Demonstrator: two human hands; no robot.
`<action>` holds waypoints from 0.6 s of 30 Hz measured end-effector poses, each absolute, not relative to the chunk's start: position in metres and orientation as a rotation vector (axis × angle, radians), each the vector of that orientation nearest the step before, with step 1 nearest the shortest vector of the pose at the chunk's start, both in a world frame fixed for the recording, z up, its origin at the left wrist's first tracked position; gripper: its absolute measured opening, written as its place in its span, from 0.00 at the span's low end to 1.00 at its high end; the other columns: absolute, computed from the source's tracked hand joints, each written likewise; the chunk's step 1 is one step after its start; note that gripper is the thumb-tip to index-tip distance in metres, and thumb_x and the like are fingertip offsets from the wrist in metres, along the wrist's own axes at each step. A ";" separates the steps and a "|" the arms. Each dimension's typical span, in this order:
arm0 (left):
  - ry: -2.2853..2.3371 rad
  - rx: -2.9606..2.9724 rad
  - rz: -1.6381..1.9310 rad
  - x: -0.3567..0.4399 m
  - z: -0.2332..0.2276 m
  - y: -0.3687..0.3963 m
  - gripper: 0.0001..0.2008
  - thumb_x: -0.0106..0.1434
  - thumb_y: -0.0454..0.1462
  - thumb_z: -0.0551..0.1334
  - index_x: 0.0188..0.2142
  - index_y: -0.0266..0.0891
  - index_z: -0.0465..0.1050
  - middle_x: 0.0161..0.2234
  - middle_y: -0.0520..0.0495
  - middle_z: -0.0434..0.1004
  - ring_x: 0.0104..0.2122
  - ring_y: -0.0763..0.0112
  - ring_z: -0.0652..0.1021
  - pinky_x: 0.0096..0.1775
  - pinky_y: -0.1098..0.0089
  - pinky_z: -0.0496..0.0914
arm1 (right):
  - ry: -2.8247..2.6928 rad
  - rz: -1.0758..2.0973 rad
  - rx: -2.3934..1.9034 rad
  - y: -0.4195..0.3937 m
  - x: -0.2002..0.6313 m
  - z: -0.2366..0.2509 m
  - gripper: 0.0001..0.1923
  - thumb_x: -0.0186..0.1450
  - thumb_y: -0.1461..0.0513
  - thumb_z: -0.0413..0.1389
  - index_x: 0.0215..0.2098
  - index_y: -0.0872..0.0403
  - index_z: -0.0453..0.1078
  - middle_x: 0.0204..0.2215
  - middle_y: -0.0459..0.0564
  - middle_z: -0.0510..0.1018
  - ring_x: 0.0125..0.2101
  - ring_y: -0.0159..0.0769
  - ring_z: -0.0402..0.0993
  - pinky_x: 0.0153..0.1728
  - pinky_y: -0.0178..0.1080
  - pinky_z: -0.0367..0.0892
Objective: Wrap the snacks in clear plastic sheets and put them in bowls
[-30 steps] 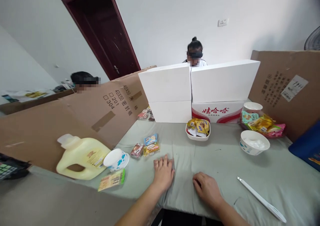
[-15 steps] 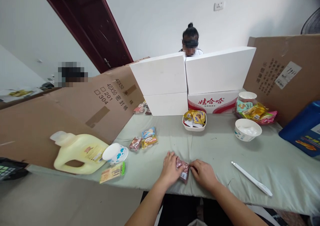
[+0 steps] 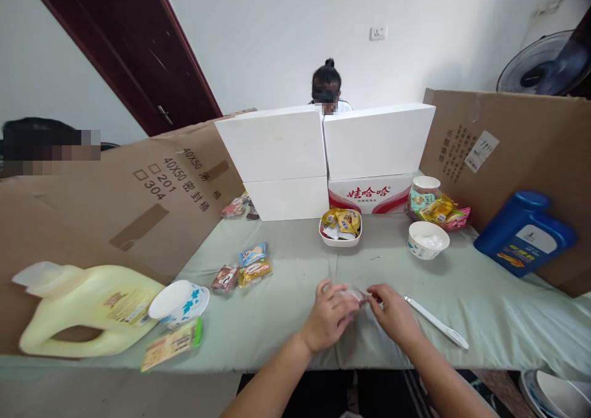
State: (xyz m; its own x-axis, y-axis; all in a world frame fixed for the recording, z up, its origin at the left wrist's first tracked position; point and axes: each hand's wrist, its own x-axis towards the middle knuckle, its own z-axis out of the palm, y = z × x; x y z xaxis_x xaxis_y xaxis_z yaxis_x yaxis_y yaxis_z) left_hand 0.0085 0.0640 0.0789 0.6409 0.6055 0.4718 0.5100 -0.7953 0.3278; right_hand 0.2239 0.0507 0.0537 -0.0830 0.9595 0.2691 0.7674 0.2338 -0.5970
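I held a small packet between my two hands, left hand and right hand both pinching it just above the desk; it was blurred, clear with some red. Behind the packet, a white dish held yellow sachets; right of that dish stood one white bowl. Left of the packet lay three snack packs, one patterned cup and one yellow jug.

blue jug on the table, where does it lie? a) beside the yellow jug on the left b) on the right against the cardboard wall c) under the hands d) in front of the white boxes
b: the blue jug lies on its side at the right, against the cardboard wall, far from the yellow jug.
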 end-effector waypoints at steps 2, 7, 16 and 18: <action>0.774 2.752 0.662 0.006 0.071 0.056 0.14 0.62 0.31 0.59 0.42 0.51 0.75 0.43 0.52 0.80 0.54 0.64 0.71 0.61 0.52 0.51 | -1.911 0.221 -1.638 0.045 0.253 0.050 0.12 0.65 0.59 0.50 0.40 0.54 0.72 0.37 0.54 0.77 0.40 0.42 0.72 0.45 0.43 0.65; 0.892 2.700 0.714 -0.016 0.058 0.038 0.20 0.57 0.41 0.64 0.50 0.45 0.71 0.58 0.41 0.67 0.60 0.51 0.64 0.61 0.44 0.51 | -1.961 -0.085 -2.002 0.020 0.315 0.029 0.15 0.62 0.58 0.54 0.45 0.52 0.72 0.42 0.57 0.76 0.43 0.51 0.70 0.40 0.49 0.65; 1.398 2.323 1.161 -0.006 0.029 0.017 0.21 0.61 0.38 0.62 0.53 0.42 0.62 0.47 0.39 0.68 0.47 0.57 0.73 0.48 0.55 0.72 | -2.040 0.166 -1.823 0.019 0.296 0.031 0.16 0.66 0.63 0.44 0.47 0.52 0.70 0.39 0.54 0.74 0.37 0.41 0.73 0.38 0.43 0.67; 1.339 2.320 1.150 0.000 0.025 0.018 0.22 0.63 0.34 0.60 0.56 0.42 0.60 0.48 0.39 0.68 0.48 0.58 0.73 0.48 0.56 0.72 | -2.086 0.299 -1.660 0.023 0.273 0.042 0.16 0.68 0.63 0.43 0.49 0.51 0.68 0.41 0.52 0.73 0.38 0.38 0.73 0.39 0.40 0.68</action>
State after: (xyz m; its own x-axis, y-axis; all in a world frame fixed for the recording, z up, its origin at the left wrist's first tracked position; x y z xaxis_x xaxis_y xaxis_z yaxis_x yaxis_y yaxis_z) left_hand -0.0004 0.0176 0.0246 0.2762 0.8104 0.5166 0.6335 -0.5578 0.5363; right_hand 0.2733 0.0229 0.0423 -0.1704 0.9620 0.2135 0.8634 0.2502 -0.4382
